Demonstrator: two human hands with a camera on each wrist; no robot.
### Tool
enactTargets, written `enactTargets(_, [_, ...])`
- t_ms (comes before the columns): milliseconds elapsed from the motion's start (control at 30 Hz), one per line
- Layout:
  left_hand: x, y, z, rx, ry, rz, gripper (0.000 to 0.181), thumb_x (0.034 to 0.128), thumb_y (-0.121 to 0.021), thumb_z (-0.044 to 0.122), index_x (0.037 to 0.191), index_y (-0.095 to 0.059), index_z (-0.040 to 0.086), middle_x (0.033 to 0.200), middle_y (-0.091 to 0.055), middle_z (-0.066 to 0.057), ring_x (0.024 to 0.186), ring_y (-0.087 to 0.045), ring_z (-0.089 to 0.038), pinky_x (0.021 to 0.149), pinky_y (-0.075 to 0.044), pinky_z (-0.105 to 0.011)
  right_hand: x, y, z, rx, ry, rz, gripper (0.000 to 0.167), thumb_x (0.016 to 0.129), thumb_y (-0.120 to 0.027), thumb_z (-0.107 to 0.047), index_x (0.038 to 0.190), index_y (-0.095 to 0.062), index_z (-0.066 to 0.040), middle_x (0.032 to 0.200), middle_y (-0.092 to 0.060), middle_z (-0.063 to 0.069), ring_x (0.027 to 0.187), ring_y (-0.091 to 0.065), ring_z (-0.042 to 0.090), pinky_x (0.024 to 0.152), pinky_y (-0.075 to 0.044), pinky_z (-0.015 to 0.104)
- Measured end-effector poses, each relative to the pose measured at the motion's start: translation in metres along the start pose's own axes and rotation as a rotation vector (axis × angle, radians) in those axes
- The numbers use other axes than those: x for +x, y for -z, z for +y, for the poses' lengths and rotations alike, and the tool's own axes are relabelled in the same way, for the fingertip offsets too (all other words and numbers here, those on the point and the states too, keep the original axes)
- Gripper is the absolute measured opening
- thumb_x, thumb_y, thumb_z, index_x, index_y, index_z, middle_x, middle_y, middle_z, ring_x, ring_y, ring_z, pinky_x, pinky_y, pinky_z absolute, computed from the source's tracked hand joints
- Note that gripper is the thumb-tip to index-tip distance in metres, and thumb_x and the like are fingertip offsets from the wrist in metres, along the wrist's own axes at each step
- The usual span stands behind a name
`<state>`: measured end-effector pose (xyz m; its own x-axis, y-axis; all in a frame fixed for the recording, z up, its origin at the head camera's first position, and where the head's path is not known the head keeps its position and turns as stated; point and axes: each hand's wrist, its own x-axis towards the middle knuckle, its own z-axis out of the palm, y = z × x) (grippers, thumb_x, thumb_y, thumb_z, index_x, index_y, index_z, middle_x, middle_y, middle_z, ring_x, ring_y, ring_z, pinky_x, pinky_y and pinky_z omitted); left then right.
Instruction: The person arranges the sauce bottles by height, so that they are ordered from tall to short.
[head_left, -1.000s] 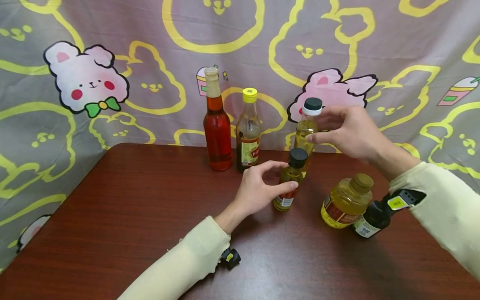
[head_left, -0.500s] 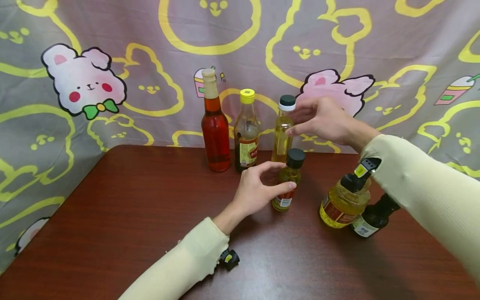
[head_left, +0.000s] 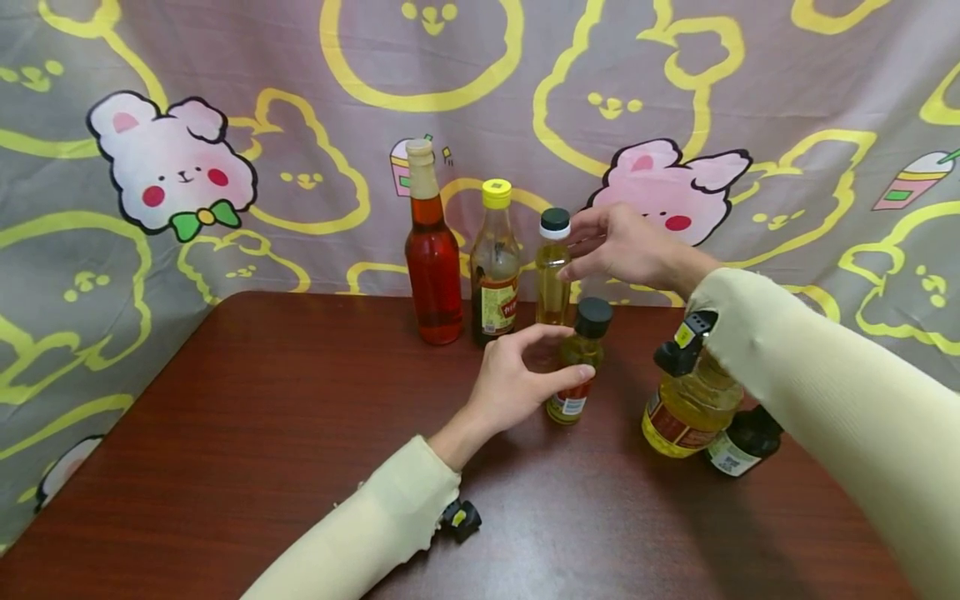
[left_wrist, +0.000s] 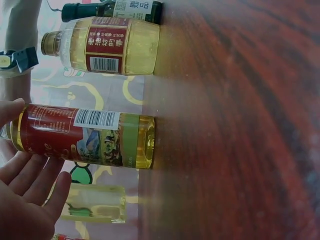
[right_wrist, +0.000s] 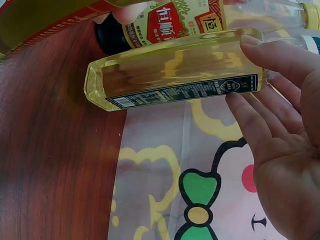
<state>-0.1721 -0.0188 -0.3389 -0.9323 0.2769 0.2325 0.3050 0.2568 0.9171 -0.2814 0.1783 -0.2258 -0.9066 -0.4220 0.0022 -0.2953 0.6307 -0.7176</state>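
Note:
My left hand (head_left: 510,383) holds a small oil bottle (head_left: 570,406) by its upper part; it has a black cap and red label. In the left wrist view this bottle (left_wrist: 100,135) stands upright on the table. With thumb and fingers, my right hand (head_left: 622,250) grips a slim, clear bottle of pale yellow oil (head_left: 551,296) just below its neck. That bottle has a dark green cap with a white ring. In the right wrist view the oil bottle (right_wrist: 175,70) shows flat sides and a dark label. Whether its base touches the table, I cannot tell.
Left of the slim bottle stand a yellow-capped sauce bottle (head_left: 496,292) and a tall bottle of red liquid (head_left: 435,275). Under my right forearm are a wide oil bottle (head_left: 682,417) and a dark bottle (head_left: 738,450). A patterned curtain (head_left: 300,167) hangs behind the table (head_left: 300,400).
My right hand has moved left with the slim oil bottle, bringing it beside the yellow-capped bottle and slightly lower over the last half second. My left hand and its bottle stay in place.

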Motion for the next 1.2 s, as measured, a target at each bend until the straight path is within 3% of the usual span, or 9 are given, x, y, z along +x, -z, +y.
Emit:
enactTargets(333, [-0.001, -0.001, -0.002, -0.009, -0.003, -0.003, 0.044, 0.088, -0.088, 0.034, 0.129, -0.075, 0.022, 0.121, -0.079, 0.004, 0.104, -0.074, -0.007, 0.092, -0.061, -0.034, 0.01, -0.008, 0.008, 0.052, -0.001, -0.02, 0.045, 0.089, -0.085, -0.01, 0.132, -0.072, -0.01, 0.133, -0.075, 0.016, 0.126, -0.071, 0.037, 0.114, -0.05, 0.059])
enactTargets(567, [0.0, -0.001, -0.002, 0.001, -0.019, 0.002, 0.044, 0.088, -0.088, 0.033, 0.129, -0.075, 0.022, 0.122, -0.079, 0.004, 0.106, -0.073, -0.008, 0.094, -0.061, -0.038, 0.011, -0.01, 0.014, 0.024, -0.045, -0.01, 0.042, 0.09, -0.085, -0.015, 0.13, -0.072, -0.012, 0.135, -0.074, 0.012, 0.13, -0.068, 0.032, 0.115, -0.051, 0.056])
enactTargets(767, [0.0, -0.001, -0.002, 0.011, -0.015, 0.005, 0.045, 0.0876, -0.088, 0.033, 0.129, -0.075, 0.023, 0.123, -0.079, 0.005, 0.11, -0.072, -0.009, 0.095, -0.06, -0.038, 0.009, -0.01, 0.017, 0.063, -0.095, -0.002, 0.044, 0.089, -0.087, -0.02, 0.13, -0.072, -0.012, 0.136, -0.074, 0.011, 0.132, -0.066, 0.03, 0.117, -0.049, 0.056])
enactTargets(1200, [0.0, -0.001, -0.001, 0.001, -0.017, 0.009, 0.045, 0.0874, -0.089, 0.034, 0.129, -0.075, 0.022, 0.122, -0.08, 0.004, 0.106, -0.073, -0.007, 0.093, -0.061, -0.036, 0.01, -0.009, 0.017, 0.148, -0.142, 0.009, 0.045, 0.088, -0.086, -0.009, 0.13, -0.069, -0.005, 0.136, -0.072, 0.017, 0.128, -0.065, 0.031, 0.118, -0.048, 0.056])
